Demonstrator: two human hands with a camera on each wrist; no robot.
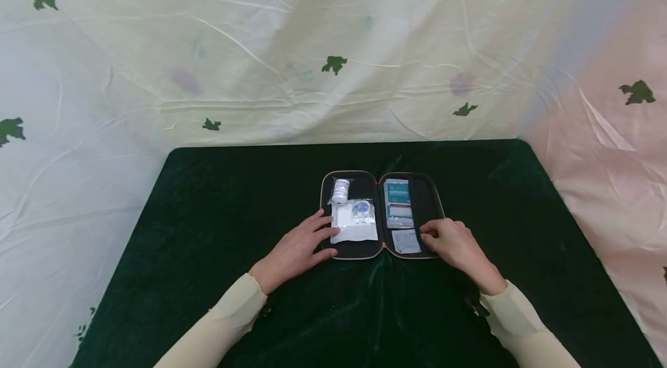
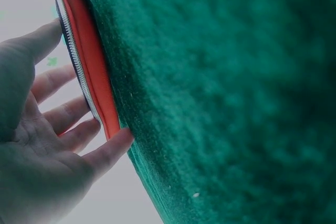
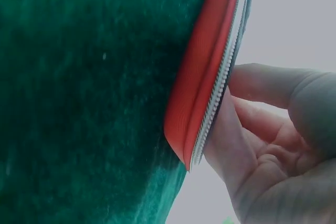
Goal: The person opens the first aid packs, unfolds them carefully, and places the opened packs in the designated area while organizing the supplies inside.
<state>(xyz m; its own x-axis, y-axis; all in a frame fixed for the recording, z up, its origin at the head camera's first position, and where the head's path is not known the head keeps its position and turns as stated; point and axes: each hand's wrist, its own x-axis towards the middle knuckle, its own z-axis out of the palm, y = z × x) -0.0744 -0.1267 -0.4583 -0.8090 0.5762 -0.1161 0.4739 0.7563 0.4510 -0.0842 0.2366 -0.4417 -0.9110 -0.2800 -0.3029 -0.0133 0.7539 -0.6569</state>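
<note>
A zip case [image 1: 356, 251] lies unfolded on the table, black inside, its red outer shell [image 2: 86, 51] edged by a zipper. In its left half are a small white bottle [image 1: 341, 191] in clear wrap, a white packet [image 1: 354, 232] and a clear bag with a round roll [image 1: 362, 208]. Teal-and-white packets [image 1: 398, 200] and a smaller pale packet [image 1: 406, 242] sit in the right half. My left hand [image 1: 301, 242] rests at the left rim, fingers spread. My right hand [image 1: 456, 242] reaches over the right rim, fingers bent beside the pale packet; whether they pinch anything I cannot tell.
Dark green velvet cloth [image 1: 234, 200] covers the table under the case. Behind it and on both sides hangs a pale curtain [image 1: 333, 107] with green leaf prints.
</note>
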